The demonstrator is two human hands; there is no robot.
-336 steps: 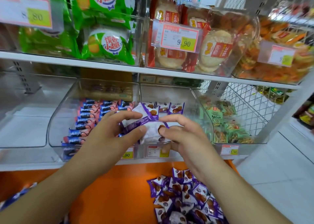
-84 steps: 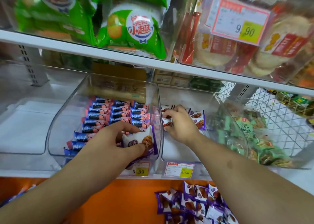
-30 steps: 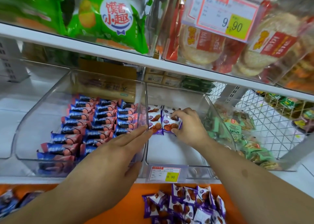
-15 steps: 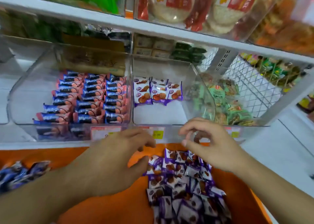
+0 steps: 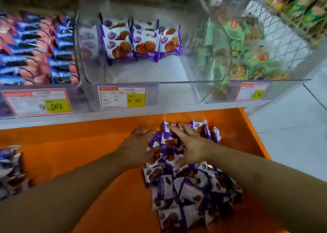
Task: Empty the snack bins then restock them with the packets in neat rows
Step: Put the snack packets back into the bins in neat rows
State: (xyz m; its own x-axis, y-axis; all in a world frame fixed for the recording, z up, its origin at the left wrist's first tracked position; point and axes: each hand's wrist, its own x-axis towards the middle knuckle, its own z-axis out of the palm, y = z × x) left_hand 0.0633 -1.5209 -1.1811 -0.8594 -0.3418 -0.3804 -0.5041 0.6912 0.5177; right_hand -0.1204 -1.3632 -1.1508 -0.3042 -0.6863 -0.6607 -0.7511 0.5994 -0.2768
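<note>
A heap of purple-and-white biscuit packets (image 5: 191,188) lies on the orange ledge (image 5: 88,144) below the shelf. My left hand (image 5: 138,147) rests on the heap's far left edge, fingers spread. My right hand (image 5: 189,142) lies flat over the heap's top, fingers apart, holding nothing that I can see. Above, the clear middle bin (image 5: 177,94) holds three short rows of the same purple packets (image 5: 141,41) at its back. The clear left bin (image 5: 77,55) is filled with rows of blue-and-red packets (image 5: 39,50).
A clear right bin (image 5: 221,64) holds green packets (image 5: 237,38), with a wire basket (image 5: 286,32) behind it. Price tags (image 5: 122,97) hang on the bin fronts. A few blue packets (image 5: 10,170) lie at the ledge's left end. White floor shows to the right.
Both hands have dropped from in front of the bins down onto the purple heap on the orange ledge. The view has tilted down and closer to the ledge.
</note>
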